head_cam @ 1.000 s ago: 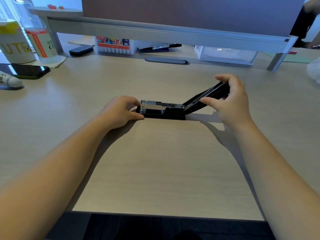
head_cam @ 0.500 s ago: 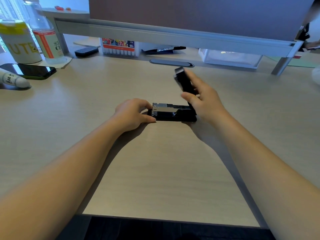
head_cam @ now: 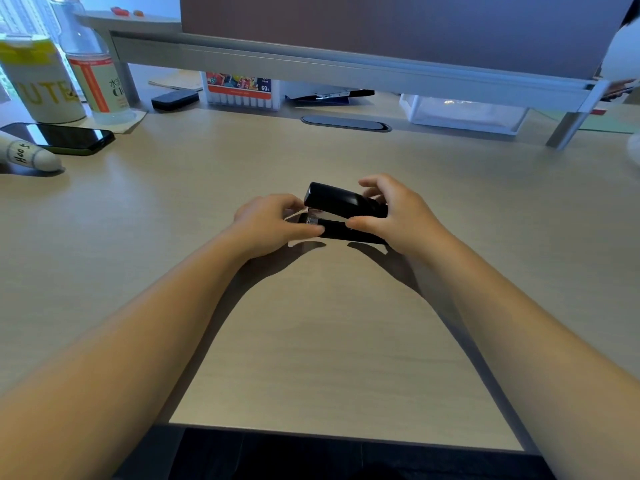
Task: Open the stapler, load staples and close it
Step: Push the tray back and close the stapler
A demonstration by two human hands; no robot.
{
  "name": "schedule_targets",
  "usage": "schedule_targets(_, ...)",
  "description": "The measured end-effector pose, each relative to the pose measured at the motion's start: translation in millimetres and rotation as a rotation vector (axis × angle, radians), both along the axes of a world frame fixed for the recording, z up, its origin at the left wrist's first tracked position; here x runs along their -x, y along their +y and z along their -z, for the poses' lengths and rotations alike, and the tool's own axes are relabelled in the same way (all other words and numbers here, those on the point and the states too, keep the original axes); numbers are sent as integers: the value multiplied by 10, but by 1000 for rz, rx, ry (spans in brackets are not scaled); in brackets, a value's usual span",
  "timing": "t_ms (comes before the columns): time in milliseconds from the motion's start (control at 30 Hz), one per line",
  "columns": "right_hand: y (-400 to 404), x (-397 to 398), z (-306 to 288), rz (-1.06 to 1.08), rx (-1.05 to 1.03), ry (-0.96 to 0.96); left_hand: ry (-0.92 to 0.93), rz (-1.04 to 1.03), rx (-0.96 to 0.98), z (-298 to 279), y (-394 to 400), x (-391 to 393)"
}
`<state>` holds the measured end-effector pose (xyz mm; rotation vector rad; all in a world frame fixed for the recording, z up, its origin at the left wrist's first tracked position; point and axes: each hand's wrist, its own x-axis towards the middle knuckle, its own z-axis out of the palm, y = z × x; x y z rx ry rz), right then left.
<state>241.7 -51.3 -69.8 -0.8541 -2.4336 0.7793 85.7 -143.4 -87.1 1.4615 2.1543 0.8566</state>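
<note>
Both forearms reach over the pale counter (head_cam: 145,258) toward its middle. The right hand (head_cam: 398,213) curls over the black stapler (head_cam: 343,213), fingers pinching its nearly lowered top. The left hand (head_cam: 270,223) grips its front end, thumb along the base.

Between the two hands the stapler (head_cam: 346,202) is glossy black, with a glint of silver metal at its front end. The desk (head_cam: 311,341) under them is pale beige woodgrain. Far off beyond the left hand (head_cam: 266,223) stands a white cup (head_cam: 38,81) lettered in yellow, and a black phone (head_cam: 62,137) lies flat.
</note>
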Motion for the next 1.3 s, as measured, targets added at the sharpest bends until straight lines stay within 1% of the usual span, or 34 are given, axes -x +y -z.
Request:
schedule_targets(67, 38, -84, 42, 36, 63, -9, -252, -27, -87, -25, -11, -3)
schedule_targets(100, 53, -124, 67, 51, 89, -13, -350, -52, -123, -47, -6, -18)
schedule_targets(133, 63, -155, 91, 64, 108, -12, -391, -81, -135, -59, 15, -26)
schedule_targets(167, 67, -176, 113, 76, 118, -7, -386, -106, -126, -50, 50, -15)
schedule_targets(267, 65, -180, 151, 86, 115, 12, -335, -161, -110, -18, 72, -26)
schedule_targets(367, 62, -173, 160, 93, 108, 35, -304, -154, -112, -13, 64, -28)
schedule_targets(567, 52, -187, 179, 93, 102, 47, -302, -161, -152, 4, 59, -29)
schedule_targets(767, 65, -250, 178, 86, 123, 24, -262, -71, -111, 13, 38, -26)
schedule_targets(833, 75, -271, 184, 96, 129, 20, -202, -37, -77, 25, 19, 7)
schedule_targets(933, 76, -287, 178, 127, 129, 24, 23, -45, -28, 12, -18, 1)
schedule_targets(967, 71, -294, 174, 137, 130, 26, 64, -53, -31, 5, -24, -13)
schedule_targets(1133, 127, -270, 173, 168, 114, 30, 159, -83, -38, 28, 33, -20)
schedule_targets(1300, 387, -56, 160, 209, 91, 0, 236, -99, 23, 17, 334, 144)
